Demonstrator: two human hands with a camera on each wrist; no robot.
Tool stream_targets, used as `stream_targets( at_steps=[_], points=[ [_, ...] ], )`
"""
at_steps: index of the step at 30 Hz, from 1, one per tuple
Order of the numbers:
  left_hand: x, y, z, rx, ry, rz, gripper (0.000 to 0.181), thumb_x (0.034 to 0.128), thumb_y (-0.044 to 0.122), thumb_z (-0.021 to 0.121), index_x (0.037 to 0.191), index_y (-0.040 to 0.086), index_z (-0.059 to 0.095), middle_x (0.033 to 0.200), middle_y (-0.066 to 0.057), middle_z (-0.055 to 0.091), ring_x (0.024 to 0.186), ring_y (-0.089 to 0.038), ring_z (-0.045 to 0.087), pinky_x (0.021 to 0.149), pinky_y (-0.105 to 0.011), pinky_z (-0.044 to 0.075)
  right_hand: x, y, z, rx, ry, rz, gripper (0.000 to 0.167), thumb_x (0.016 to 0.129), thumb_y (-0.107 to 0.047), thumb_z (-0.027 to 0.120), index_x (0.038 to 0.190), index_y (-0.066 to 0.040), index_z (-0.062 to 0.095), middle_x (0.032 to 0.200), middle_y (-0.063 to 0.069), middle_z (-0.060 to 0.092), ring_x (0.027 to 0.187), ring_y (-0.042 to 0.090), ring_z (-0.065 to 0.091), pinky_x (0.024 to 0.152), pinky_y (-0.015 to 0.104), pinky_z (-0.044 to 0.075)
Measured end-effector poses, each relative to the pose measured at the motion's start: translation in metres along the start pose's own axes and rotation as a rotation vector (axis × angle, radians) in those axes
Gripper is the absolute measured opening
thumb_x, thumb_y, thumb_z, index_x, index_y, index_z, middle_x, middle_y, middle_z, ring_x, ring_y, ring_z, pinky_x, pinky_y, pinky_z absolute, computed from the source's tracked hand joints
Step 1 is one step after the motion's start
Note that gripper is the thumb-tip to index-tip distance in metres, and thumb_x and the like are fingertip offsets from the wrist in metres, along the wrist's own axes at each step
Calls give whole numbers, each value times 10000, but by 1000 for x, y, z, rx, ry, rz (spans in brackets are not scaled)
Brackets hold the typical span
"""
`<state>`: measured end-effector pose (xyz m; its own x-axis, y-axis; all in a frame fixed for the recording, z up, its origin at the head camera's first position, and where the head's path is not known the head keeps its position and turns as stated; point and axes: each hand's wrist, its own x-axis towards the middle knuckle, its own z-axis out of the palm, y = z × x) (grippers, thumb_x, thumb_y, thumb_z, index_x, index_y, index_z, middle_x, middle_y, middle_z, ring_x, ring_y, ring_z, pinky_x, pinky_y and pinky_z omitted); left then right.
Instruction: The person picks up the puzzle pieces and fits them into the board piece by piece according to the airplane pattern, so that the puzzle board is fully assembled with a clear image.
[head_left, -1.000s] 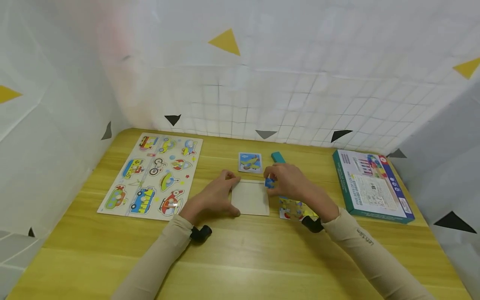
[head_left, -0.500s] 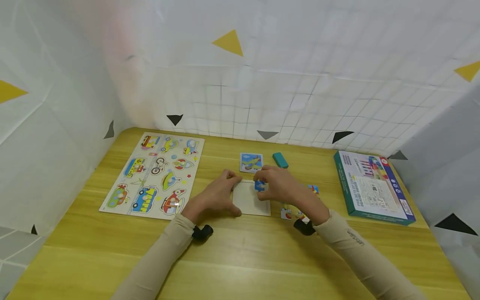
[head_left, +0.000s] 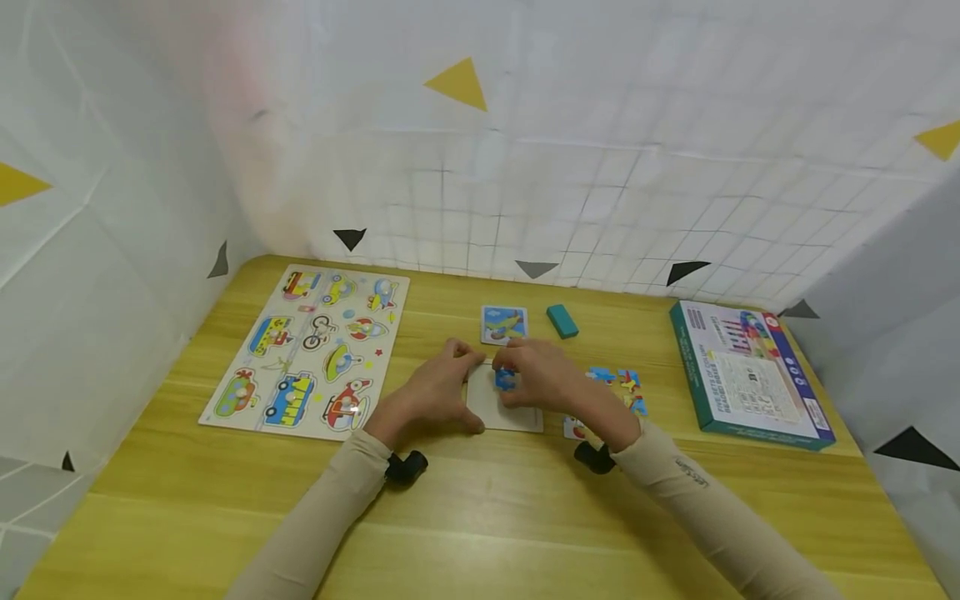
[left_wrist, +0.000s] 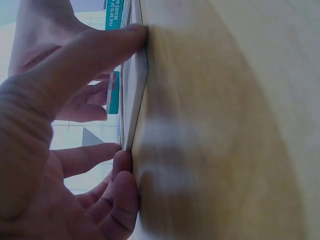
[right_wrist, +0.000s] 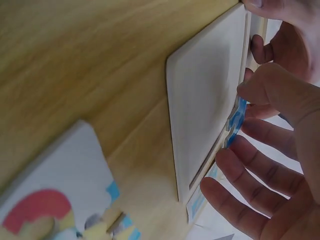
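OK so we've got 2 bare hands over a wood-grain table (head_left: 487, 517), and our right hand (head_left: 551, 379) has a small blue puzzle piece (head_left: 505, 380) pinched between thumb and fingertips. From the right wrist camera we can see the other fingers of that hand spread out a bit. The piece is over the far part of a pale square tray (head_left: 491, 414); we honestly can't tell if it's touching the tray or just above it.

Our left hand (head_left: 435, 389) is clamped on the tray from its left side, thumb at the near corner, fingertips at the far corner. The tray lies flat on the table.

Just past the tray there's a picture card (head_left: 503, 325) with a yellow plane on blue, and near it, to the right, a teal block (head_left: 562, 321). More loose puzzle pieces (head_left: 630, 381) lie right of the tray, partly hidden by our right forearm; 1 of them shows a red curve on white.

Over on the left we have a big vehicle puzzle board (head_left: 262, 367), and well over to the right a flat box (head_left: 795, 350) with teal sides. Behind it all hangs white sheeting (head_left: 562, 125) with yellow, grey and black triangles.
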<state>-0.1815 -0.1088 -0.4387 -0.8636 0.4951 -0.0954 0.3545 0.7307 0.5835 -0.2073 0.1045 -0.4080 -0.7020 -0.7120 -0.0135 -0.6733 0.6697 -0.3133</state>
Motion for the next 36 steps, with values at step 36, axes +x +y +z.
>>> stream_targets(
  at_steps=[36],
  points=[
    [-1, -2, -2, -8, -20, 9, 904, 653, 405, 918, 1399, 95, 514, 1386, -66, 348, 964, -170, 525, 809, -320, 466, 23, -3, 16, 24, 51, -46, 283, 793, -201, 834, 1044, -105, 746, 967, 19, 610, 811, 144, 529, 725, 331, 482]
  ],
)
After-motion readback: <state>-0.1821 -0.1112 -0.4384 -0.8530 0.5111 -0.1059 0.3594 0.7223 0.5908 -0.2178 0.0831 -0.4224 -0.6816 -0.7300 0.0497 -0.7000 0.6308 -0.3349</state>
